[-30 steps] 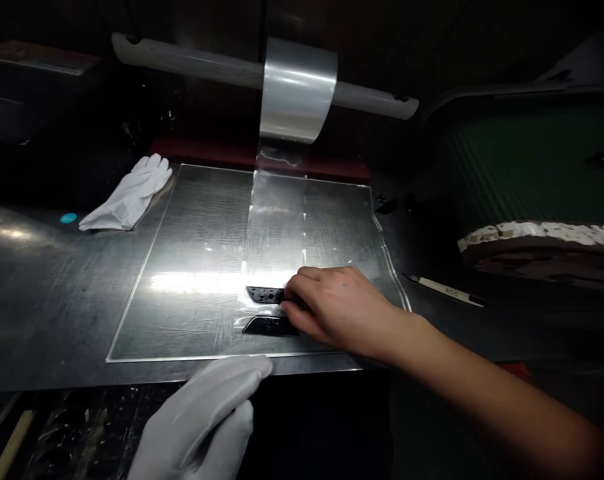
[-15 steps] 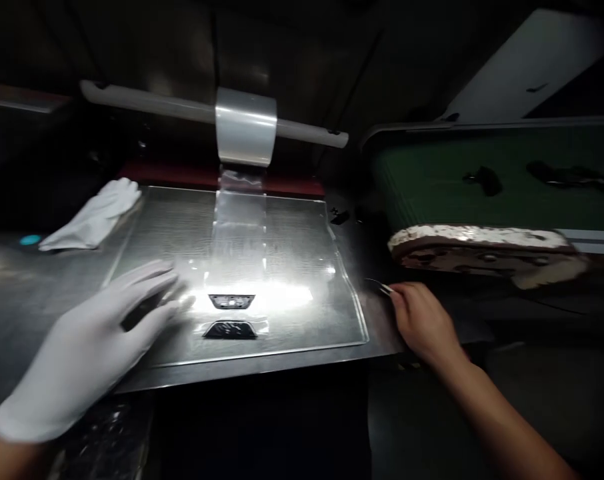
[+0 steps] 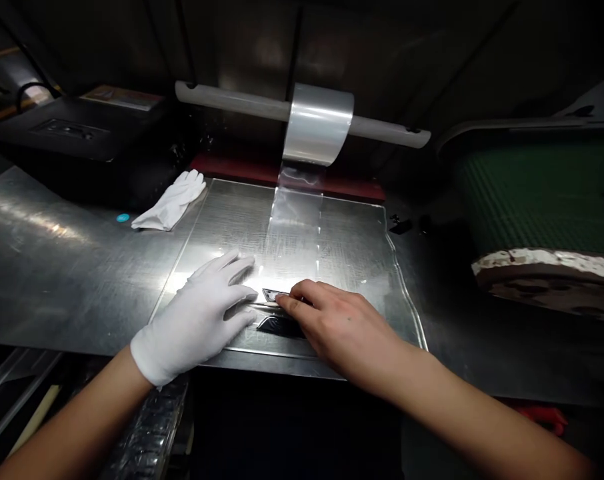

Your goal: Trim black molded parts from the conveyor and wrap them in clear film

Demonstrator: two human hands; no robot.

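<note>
My left hand [image 3: 197, 320], in a white glove, rests over the clear sheet [image 3: 352, 233] on the metal table, fingers apart and holding nothing. Its fingertips lie just left of two small dark trapezoid pieces. My bare right hand [image 3: 339, 320] pinches a thin pointed tool, which looks like tweezers [image 3: 265, 305], its tip aimed left. The tool passes between the upper piece [image 3: 272, 294], which has a pale middle, and the glossy black lower piece [image 3: 279, 325]. My right fingers partly cover both pieces. A strip of clear film [image 3: 297, 213] runs down the sheet behind them.
A film roll [image 3: 319, 123] hangs on a white rod [image 3: 232, 100] at the back. A spare white glove [image 3: 172, 200] lies left, near a black box [image 3: 77, 140]. At right stands a green conveyor belt [image 3: 542, 200] with a worn, white-flecked end. Small black parts [image 3: 401, 227] lie behind the sheet.
My right hand has come left from beside the sheet to the dark pieces, carrying the tweezers. My left hand has moved closer to them. The view has turned left.
</note>
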